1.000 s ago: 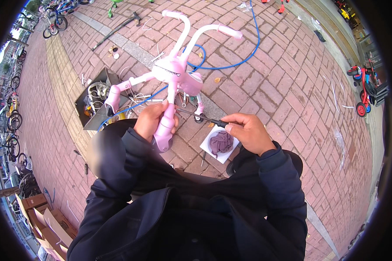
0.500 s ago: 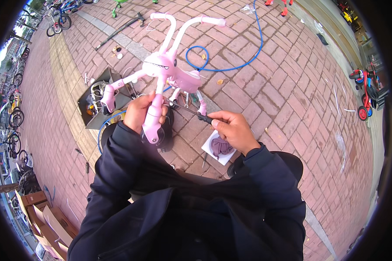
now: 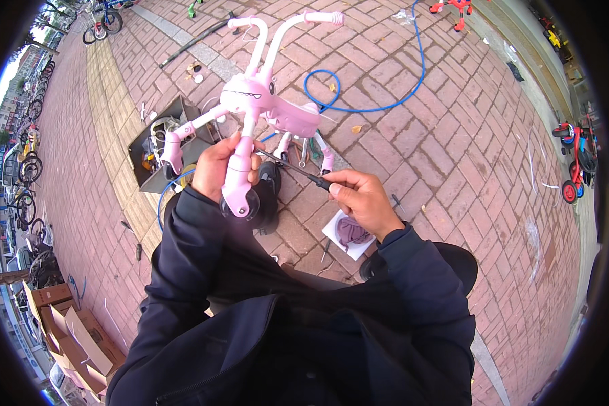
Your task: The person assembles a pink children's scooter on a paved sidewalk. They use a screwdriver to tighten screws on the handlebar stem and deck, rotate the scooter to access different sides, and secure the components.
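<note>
A pink child's ride-on toy (image 3: 247,97) with white-pink handlebars and several wheeled legs stands before me, slightly tilted. Around one of its nearer legs, just above the caster wheel, my left hand (image 3: 216,169) is closed. My right hand (image 3: 365,199) grips the black handle of a screwdriver (image 3: 319,181). Its thin shaft runs left and up to that same leg, beside my left fingers; the tip is hidden there. Below my right hand lies a white square tray (image 3: 331,231) with a crumpled purple cloth (image 3: 353,231) in it.
Behind the toy sits a grey toolbox (image 3: 142,172) full of tools. A blue hose (image 3: 423,61) curls over the brick paving (image 3: 453,203). Red ride-on toys (image 3: 570,183) stand at right, cardboard boxes (image 3: 91,338) lie lower left, and a long dark bar (image 3: 196,42) lies farther off.
My view has shifted slightly, so the ground things appear moved right. The toy leans a little differently; both hands keep their holds, and the screwdriver stays at the leg.
</note>
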A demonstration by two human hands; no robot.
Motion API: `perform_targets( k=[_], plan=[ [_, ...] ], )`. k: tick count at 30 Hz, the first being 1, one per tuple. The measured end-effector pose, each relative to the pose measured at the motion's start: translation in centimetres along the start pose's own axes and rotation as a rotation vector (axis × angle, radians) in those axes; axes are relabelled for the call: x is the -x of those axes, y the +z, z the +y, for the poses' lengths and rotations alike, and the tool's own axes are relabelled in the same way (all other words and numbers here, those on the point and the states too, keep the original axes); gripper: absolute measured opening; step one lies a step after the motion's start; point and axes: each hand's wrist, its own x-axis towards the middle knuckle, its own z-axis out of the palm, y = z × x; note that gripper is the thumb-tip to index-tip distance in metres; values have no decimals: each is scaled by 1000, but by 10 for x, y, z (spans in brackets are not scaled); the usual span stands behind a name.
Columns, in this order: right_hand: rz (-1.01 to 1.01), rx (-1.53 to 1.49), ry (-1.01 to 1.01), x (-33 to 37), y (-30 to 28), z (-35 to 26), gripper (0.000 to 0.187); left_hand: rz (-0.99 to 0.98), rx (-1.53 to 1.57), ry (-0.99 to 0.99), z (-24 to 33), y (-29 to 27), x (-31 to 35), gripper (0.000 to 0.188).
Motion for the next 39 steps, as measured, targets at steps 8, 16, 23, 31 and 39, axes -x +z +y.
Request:
perform_targets(
  k=[8, 16, 23, 31, 39],
  plan=[
    [-29, 97, -69, -4, 0, 4, 27, -6, -3, 16, -1, 1, 2, 52],
    [137, 695, -590, -11, -2, 10, 33, -10, -12, 12, -3, 2, 2, 54],
    [52, 677, -469, -20, -9, 15, 29, 36, -172, 35, -9, 4, 6, 56],
    [-120, 329, -32, -23, -12, 18, 33, 12, -278, 30, -12, 1, 9, 57],
    [47, 627, -304, -16, 8, 20, 34, -28, -83, 63, -9, -5, 10, 55]
  ],
)
